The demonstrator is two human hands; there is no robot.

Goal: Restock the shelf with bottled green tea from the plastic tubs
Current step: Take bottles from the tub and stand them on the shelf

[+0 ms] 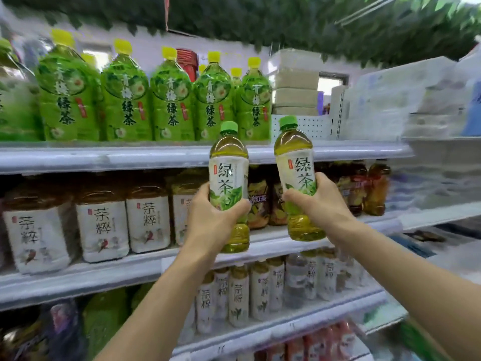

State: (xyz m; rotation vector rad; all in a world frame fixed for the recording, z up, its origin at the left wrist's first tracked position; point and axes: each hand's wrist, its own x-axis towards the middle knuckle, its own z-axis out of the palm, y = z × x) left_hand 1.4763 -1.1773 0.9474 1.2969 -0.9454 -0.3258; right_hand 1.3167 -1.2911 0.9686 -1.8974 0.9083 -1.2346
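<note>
Green-capped tea bottles [229, 186] [296, 178] clamped upright, one per grip [210, 217] [312, 201]; big green bottles [125, 100] fill top shelf [156, 155].

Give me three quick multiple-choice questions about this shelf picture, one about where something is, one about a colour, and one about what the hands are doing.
1. Where is the open shelf space?
A. Top shelf, right of the big green tea bottles
B. Bottom shelf
C. Left end of the top shelf

2. What colour are the caps on the two held bottles?
A. Yellow
B. Green
C. Red

3. What are the hands doing?
A. Both empty
B. Only one holds a bottle
C. Each grips a bottle

Answers:
1 A: the top shelf shows bare perforated backing right of the large green tea bottles.
2 B: left bottle and right bottle have green caps.
3 C: left hand and right hand each wrap a bottle.
</note>
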